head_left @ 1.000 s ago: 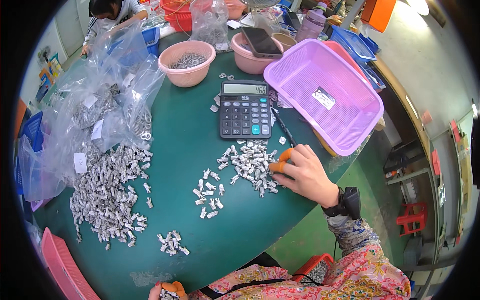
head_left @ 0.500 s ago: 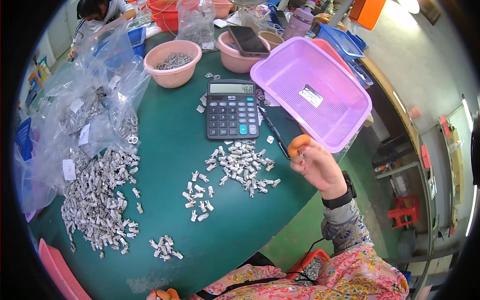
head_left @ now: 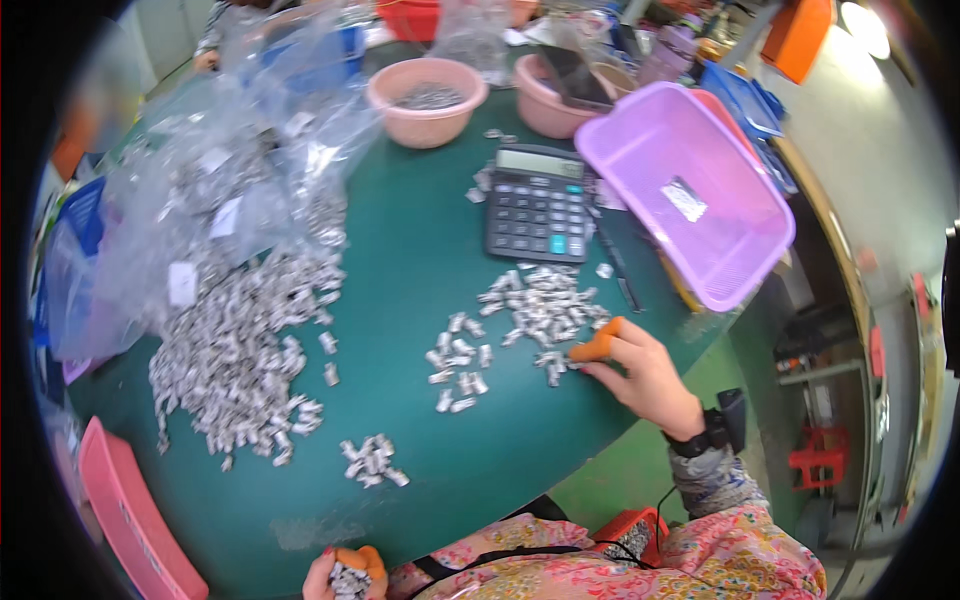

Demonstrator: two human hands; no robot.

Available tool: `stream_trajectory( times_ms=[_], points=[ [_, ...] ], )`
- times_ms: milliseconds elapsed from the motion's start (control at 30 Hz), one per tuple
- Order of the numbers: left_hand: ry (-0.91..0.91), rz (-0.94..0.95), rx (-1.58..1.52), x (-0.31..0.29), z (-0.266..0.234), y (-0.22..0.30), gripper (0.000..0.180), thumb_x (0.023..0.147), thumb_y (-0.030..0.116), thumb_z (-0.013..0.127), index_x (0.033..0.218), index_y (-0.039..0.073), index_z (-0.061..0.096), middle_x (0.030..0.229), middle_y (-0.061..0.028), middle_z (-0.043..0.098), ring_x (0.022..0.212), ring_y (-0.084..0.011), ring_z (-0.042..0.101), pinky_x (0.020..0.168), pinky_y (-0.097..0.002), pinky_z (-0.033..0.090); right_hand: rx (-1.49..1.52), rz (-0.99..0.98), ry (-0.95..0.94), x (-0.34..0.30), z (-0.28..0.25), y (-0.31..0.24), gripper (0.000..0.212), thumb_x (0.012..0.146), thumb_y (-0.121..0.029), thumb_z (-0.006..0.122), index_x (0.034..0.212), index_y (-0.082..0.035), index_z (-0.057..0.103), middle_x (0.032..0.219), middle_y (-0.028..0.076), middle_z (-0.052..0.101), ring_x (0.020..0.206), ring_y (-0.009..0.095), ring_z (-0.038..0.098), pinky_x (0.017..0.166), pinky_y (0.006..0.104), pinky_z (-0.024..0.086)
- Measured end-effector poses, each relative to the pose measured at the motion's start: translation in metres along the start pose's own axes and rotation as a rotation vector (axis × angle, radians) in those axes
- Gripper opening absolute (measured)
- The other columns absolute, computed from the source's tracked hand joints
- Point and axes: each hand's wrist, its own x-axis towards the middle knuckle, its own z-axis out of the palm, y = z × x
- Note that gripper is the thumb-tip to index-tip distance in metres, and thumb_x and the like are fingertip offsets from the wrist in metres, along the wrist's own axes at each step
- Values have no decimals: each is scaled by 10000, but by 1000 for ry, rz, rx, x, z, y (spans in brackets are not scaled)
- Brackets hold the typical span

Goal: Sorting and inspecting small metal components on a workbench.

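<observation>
My right hand (head_left: pixel 645 380), with an orange finger cover, reaches over the right edge of a loose pile of small silver metal parts (head_left: pixel 545 305). Its thumb and finger close on a small silver metal part (head_left: pixel 573 364) at the pile's near edge; blur softens the detail. Low in the view, by the table's front edge, my left hand (head_left: pixel 322 578) is curled around a handful of small silver metal parts (head_left: pixel 349 581), also with orange finger covers. Left of the pile lies a smaller scattered group (head_left: pixel 460 360), and nearer me a little cluster (head_left: pixel 372 460).
A large heap of the parts (head_left: pixel 235 370) spills below clear plastic bags (head_left: pixel 200 190) on the left. A calculator (head_left: pixel 538 205), pen (head_left: pixel 617 265), purple basket (head_left: pixel 690 240) and pink bowls (head_left: pixel 427 125) stand farther back. A pink tray (head_left: pixel 135 510) sits at the near left.
My right hand has moved down and left from beside the purple basket to the pile's edge. More of my left hand and its handful shows. The whole view has shifted.
</observation>
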Motion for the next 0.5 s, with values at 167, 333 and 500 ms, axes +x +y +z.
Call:
stream_trajectory(
  times_ms=[167, 333, 500],
  points=[
    [-16, -20, 42, 2, 2, -4, 319, 977, 288, 455, 1015, 11, 608, 868, -148, 640, 552, -157, 534, 356, -188, 304, 131, 88, -116, 11, -16, -8, 261, 763, -12, 711, 1013, -85, 705, 931, 106, 589, 862, 275, 600, 760, 345, 490],
    [-11, 24, 60, 3, -1, -5, 326, 977, 293, 460, 981, 8, 619, 893, -158, 646, 562, -154, 545, 353, -189, 303, 79, -134, -98, 46, 27, -38, 338, 806, 24, 613, 1093, -139, 686, 1089, 92, 589, 891, 294, 612, 748, 360, 514],
    [8, 47, 51, 3, -2, -6, 320, 972, 288, 472, 988, 5, 620, 879, -167, 648, 567, -168, 562, 351, -200, 323, 79, -185, -276, 51, 48, -50, 462, 766, 109, 484, 1101, -140, 681, 1172, 99, 579, 896, 303, 613, 755, 367, 515]
  ],
)
